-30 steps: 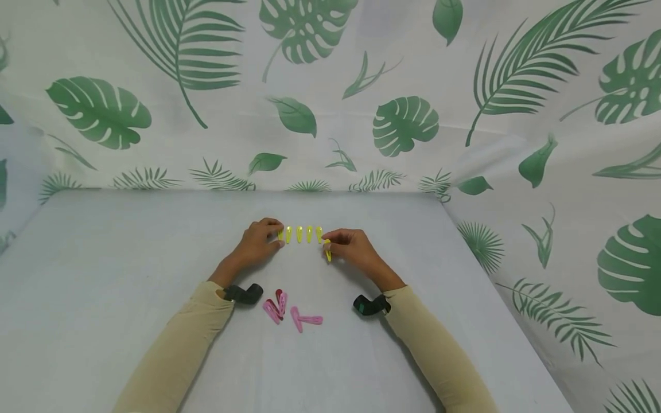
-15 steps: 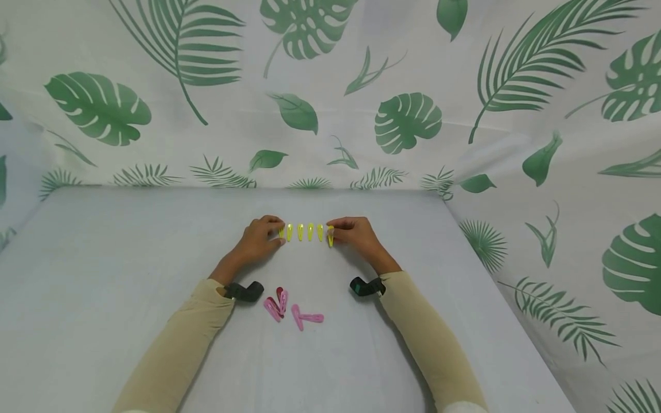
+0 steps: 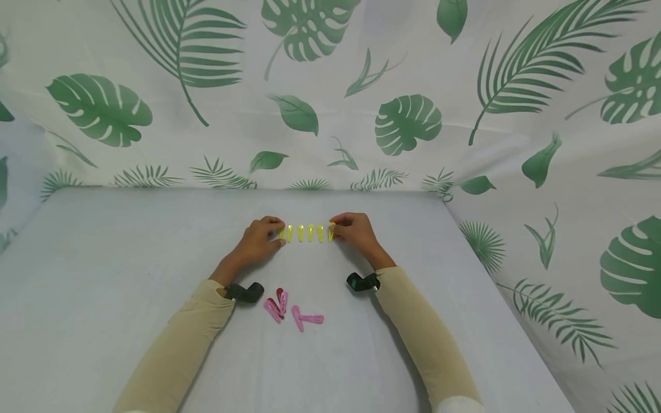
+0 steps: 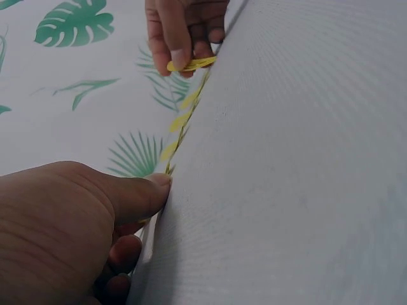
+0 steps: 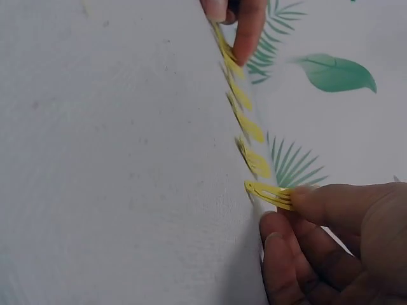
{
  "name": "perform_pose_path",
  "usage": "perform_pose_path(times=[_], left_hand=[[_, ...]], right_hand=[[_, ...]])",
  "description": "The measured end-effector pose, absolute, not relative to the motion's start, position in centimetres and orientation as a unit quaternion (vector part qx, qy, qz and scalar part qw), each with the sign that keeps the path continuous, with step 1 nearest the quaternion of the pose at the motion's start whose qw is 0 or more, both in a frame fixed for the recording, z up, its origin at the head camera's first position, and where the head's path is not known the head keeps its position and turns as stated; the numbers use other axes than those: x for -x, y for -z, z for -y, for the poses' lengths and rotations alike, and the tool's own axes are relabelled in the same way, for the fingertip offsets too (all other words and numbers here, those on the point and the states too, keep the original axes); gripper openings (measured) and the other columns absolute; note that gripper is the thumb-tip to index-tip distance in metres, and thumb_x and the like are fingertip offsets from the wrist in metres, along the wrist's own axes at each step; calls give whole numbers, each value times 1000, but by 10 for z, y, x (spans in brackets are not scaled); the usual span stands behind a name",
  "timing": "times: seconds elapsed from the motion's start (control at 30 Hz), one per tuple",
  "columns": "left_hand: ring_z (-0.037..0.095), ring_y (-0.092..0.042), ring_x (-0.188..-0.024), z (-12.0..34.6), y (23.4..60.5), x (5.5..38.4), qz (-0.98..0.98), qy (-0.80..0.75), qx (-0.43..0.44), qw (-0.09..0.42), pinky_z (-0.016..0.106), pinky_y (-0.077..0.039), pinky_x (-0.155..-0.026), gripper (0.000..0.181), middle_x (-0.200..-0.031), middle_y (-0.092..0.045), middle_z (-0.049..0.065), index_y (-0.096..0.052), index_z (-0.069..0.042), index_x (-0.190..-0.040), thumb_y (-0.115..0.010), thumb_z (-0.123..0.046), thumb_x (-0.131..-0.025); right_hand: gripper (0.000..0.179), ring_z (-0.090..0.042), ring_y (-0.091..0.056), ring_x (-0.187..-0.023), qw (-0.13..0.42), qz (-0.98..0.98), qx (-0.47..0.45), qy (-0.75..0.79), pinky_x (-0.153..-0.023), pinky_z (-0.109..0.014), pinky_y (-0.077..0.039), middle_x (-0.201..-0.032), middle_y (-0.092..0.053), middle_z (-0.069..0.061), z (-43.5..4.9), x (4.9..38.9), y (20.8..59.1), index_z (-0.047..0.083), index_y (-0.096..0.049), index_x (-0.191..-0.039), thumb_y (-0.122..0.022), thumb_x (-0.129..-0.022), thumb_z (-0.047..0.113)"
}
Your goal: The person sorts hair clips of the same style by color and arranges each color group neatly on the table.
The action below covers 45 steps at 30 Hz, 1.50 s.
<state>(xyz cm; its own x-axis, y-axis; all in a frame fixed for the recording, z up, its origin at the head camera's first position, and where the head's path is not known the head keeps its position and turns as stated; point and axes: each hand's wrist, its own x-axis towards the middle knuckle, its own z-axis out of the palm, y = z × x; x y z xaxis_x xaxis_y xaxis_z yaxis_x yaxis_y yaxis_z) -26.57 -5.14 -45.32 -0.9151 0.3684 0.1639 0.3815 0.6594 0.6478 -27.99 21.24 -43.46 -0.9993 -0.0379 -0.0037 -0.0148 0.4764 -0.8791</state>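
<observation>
A row of several yellow hair clips (image 3: pixel 300 233) stands side by side on the white table in the head view. At the row's left end my left hand (image 3: pixel 257 240) holds the leftmost yellow hair clip (image 3: pixel 282 233) between thumb and fingers, partly covering it. My right hand (image 3: pixel 356 230) pinches another yellow hair clip (image 5: pixel 270 194) at the right end, by its wide end. In the right wrist view this clip's narrow tip points away from the hand, close to the neighbouring clip (image 5: pixel 255 162). The left wrist view shows both hands with the row between them.
Nearer the person lie pink hair clips (image 3: pixel 311 319) and red hair clips (image 3: pixel 279 292), some overlapping. A leaf-printed cloth (image 3: pixel 217 143) hangs behind the white table (image 3: pixel 155 241) and along its right side. Each wrist wears a black camera (image 3: pixel 364 281).
My right hand has moved away from the person, bringing its yellow hair clip up level with the row's right end. The left hand has stayed in place.
</observation>
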Motion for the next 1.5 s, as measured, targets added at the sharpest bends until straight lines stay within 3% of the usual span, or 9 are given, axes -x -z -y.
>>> perform_pose_path(times=[0.27, 0.57, 0.83, 1.03, 1.13, 1.3, 1.4, 1.5], left_hand=[[30, -52, -110, 50, 455, 268, 913, 356, 200, 1, 46, -39, -93, 47, -136, -52, 14, -58, 0, -133, -70, -15, -90], [29, -50, -112, 50, 455, 269, 914, 361, 184, -15, 45, -38, -96, 52, -141, -49, 13, -54, -2, -138, -69, -16, -90], [33, -51, -108, 51, 455, 267, 910, 368, 193, -4, 49, -40, -94, 62, -143, -39, 25, -48, 2, -140, -71, -24, -89], [33, -49, -112, 58, 443, 252, 901, 394, 176, -38, 48, -41, -94, 69, -145, -28, 25, -39, -2, -145, -68, -33, -91], [29, -51, -106, 63, 431, 240, 899, 398, 179, -42, 44, -46, -86, 59, -138, -41, 20, -47, -4, -141, -67, -31, -92], [20, -54, -85, 72, 414, 222, 891, 392, 226, -43, 34, -47, -66, 39, -111, -65, 9, -63, -2, -124, -67, -24, -93], [18, -55, -83, 73, 411, 215, 878, 393, 269, -48, 32, -48, -64, 34, -106, -67, 7, -65, 0, -120, -67, -20, -93], [20, -57, -91, 72, 413, 207, 872, 389, 290, -66, 33, -49, -71, 34, -109, -67, 7, -66, 0, -119, -67, -21, -93]], right_hand=[[19, -18, -61, -75, 4, -905, 14, 426, -61, -27, -51, -94, -69, -9, -210, 285, 434, 4, -74, -101, -70, -83, 6], [24, -23, -58, -97, 9, -933, 30, 359, -79, -36, -47, -100, -67, -8, -206, 285, 432, 5, -72, -111, -69, -88, 14], [26, -18, -64, -76, 14, -920, 16, 392, -66, -30, -50, -106, -65, -10, -213, 278, 431, 7, -69, -115, -64, -94, 20], [23, -19, -63, -76, -9, -920, 44, 389, -62, -30, -50, -106, -67, -9, -217, 266, 430, 6, -70, -114, -61, -95, 17], [22, -19, -62, -79, -20, -922, 64, 381, -62, -30, -50, -104, -67, -7, -218, 257, 426, 7, -71, -112, -62, -95, 18], [21, -19, -61, -79, -19, -912, 107, 395, -63, -31, -49, -98, -68, -6, -215, 241, 416, 6, -71, -111, -62, -95, 17], [21, -20, -62, -77, 1, -902, 140, 409, -61, -30, -48, -93, -69, -8, -212, 231, 413, 3, -71, -110, -63, -95, 15], [20, -20, -63, -74, 30, -893, 176, 413, -59, -29, -48, -92, -69, -8, -209, 222, 413, 0, -70, -109, -63, -95, 12]])
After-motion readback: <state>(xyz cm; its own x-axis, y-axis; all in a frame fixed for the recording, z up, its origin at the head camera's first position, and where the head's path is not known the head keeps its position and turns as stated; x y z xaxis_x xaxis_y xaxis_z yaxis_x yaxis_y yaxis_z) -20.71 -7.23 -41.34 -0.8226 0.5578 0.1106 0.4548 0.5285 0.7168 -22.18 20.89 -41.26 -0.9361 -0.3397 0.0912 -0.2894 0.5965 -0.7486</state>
